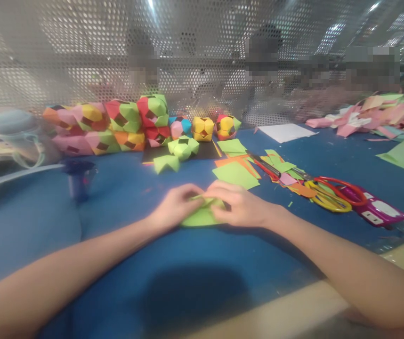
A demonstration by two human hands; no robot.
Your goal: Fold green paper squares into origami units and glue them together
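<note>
Beyond, on the blue desk (124,190), a row of folded paper balls (124,117); just past the right hand (239,205), loose green sheets (236,175); farther right, yellow-handled scissors (331,206). Nearer, pinched between right hand and left hand (173,205), green paper (202,219), partly covered, long axis seemingly left to right.

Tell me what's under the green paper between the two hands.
Blue tabletop shows along the near edge of the green paper; anything directly beneath is covered by the paper, left hand and right hand.
</note>
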